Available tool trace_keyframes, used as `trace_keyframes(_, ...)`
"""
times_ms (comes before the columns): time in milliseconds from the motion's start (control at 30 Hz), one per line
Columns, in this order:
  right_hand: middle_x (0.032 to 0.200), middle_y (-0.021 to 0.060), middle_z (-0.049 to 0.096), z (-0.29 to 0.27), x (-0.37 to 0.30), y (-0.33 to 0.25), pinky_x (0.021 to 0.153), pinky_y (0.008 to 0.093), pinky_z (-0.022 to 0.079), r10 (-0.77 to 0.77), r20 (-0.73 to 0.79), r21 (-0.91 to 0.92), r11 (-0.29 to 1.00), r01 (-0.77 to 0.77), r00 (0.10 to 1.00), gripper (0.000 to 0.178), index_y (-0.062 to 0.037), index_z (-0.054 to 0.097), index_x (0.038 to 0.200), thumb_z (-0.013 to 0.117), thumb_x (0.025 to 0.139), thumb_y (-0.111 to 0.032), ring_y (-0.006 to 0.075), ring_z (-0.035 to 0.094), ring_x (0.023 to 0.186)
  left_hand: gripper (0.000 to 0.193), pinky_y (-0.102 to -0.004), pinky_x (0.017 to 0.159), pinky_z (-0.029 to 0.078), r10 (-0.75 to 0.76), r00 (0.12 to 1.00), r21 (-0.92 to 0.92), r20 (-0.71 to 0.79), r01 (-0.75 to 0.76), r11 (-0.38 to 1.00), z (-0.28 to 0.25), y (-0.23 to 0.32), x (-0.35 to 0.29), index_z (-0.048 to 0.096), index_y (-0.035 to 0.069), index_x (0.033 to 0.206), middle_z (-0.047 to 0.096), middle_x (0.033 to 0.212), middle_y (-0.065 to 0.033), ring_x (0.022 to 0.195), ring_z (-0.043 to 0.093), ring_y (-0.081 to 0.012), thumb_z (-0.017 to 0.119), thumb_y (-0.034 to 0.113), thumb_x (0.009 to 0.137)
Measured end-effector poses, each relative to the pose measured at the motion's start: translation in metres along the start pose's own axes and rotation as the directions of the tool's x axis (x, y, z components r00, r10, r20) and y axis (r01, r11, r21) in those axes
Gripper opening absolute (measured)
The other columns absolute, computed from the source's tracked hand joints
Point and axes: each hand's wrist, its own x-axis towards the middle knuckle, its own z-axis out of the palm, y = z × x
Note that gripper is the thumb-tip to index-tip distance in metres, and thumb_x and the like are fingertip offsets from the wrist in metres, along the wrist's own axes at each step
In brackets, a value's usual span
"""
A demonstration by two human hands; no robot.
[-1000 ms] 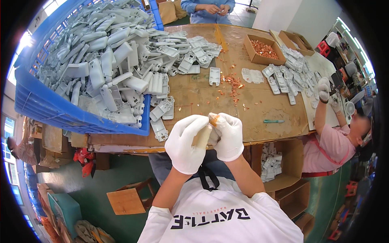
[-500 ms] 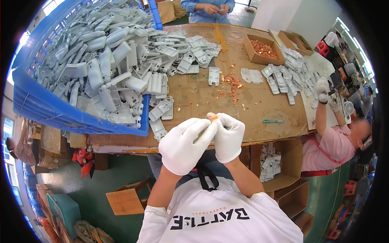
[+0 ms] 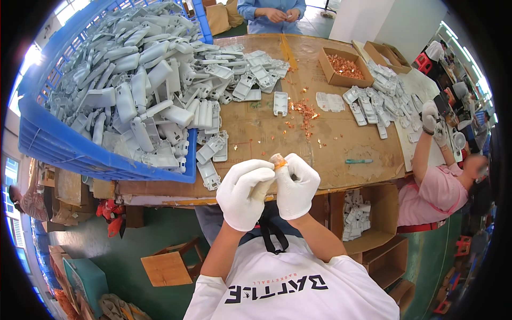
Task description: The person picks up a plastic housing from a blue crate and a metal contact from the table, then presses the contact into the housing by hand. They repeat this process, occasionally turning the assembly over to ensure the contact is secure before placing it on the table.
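While my right grip [image 3: 297, 188] pinches a small orange piece [image 3: 280, 165] over the counter [image 3: 330, 156] near its front edge, dulled feel through white gloves [image 3: 237, 205] could drop it; what my left grip [image 3: 245, 193] holds, I cannot tell.

Left hand [image 3: 242, 196]: clad in a white, close-fitting fabric glove [image 3: 234, 205] ending around the wrist.
Right hand [image 3: 297, 186]: clad in a matching white fabric glove [image 3: 296, 200].
Shirt [image 3: 298, 306]: plain white cloth, loosely cut, softly creased.
Sleeves [image 3: 209, 290]: short, white like the shirt, leaving the forearms [image 3: 221, 256] bare.
Print: bold, angular black lettering [image 3: 318, 282] across the front, with smaller, thin red lettering [image 3: 274, 279] toward the hem.
Strap [image 3: 268, 237]: black, narrow, hanging by the shirt's hem.
Trousers [image 3: 212, 217]: dark blue-grey, mostly hidden.
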Motion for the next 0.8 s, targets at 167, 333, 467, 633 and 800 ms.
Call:
trace_keyframes(167,0.056,0.0015,0.033,-0.003,-0.001,0.005,0.045,0.028,0.025,-0.06,-0.014,-0.077,0.995,0.059,0.998,0.036,0.0008,0.041,0.062,0.067,0.087,-0.004,0.0062,0.028,0.053,0.02,-0.0283,0.072,0.052,-0.093,0.995,-0.079,-0.042,0.089,0.993,0.003,0.004,-0.003,0.064,0.004,0.089,0.068,0.093,-0.0107,0.083,0.067,-0.0216,0.073,-0.005,0.074)
trace_keyframes(333,0.056,0.0024,0.036,0.0,-0.001,0.0,0.045,0.0267,0.028,-0.044,-0.082,-0.061,0.997,0.039,0.996,0.03,-0.0004,0.048,0.066,0.068,0.088,-0.007,0.0065,0.032,0.051,0.017,-0.0286,0.074,0.052,-0.138,0.989,-0.159,-0.046,0.129,0.979,0.004,0.003,-0.007,0.063,0.003,0.088,0.068,0.095,-0.0112,0.085,0.066,-0.0205,0.072,-0.006,0.077)
trace_keyframes(467,0.06,0.0028,0.041,-0.005,-0.002,0.002,0.046,0.0262,0.03,-0.142,0.007,-0.14,0.98,0.142,0.99,0.024,-0.0005,0.053,0.07,0.067,0.087,-0.007,0.0077,0.034,0.051,0.014,-0.0303,0.079,0.051,-0.368,0.928,-0.521,-0.052,0.289,0.803,0.009,0.005,-0.013,0.059,0.001,0.09,0.064,0.099,-0.0123,0.09,0.064,-0.0194,0.065,-0.008,0.083)
trace_keyframes(633,0.062,0.0023,0.045,-0.009,-0.001,0.005,0.047,0.0264,0.031,-0.215,0.009,-0.081,0.973,0.215,0.977,0.023,0.0004,0.053,0.07,0.066,0.087,-0.006,0.0078,0.036,0.052,0.012,-0.0322,0.081,0.05,-0.402,0.916,-0.637,-0.007,0.306,0.708,0.011,0.006,-0.013,0.056,0.001,0.092,0.062,0.1,-0.013,0.092,0.062,-0.0201,0.061,-0.008,0.085)
trace_keyframes(800,0.065,0.0021,0.048,-0.014,-0.002,0.005,0.049,0.0249,0.031,-0.107,0.064,0.041,0.994,0.104,0.992,0.022,-0.0004,0.054,0.072,0.066,0.089,-0.008,0.0061,0.038,0.054,0.012,-0.0332,0.082,0.049,-0.393,0.919,-0.645,0.005,0.303,0.701,0.011,0.007,-0.014,0.058,0.002,0.09,0.064,0.098,-0.0125,0.093,0.062,-0.0217,0.064,-0.005,0.084)
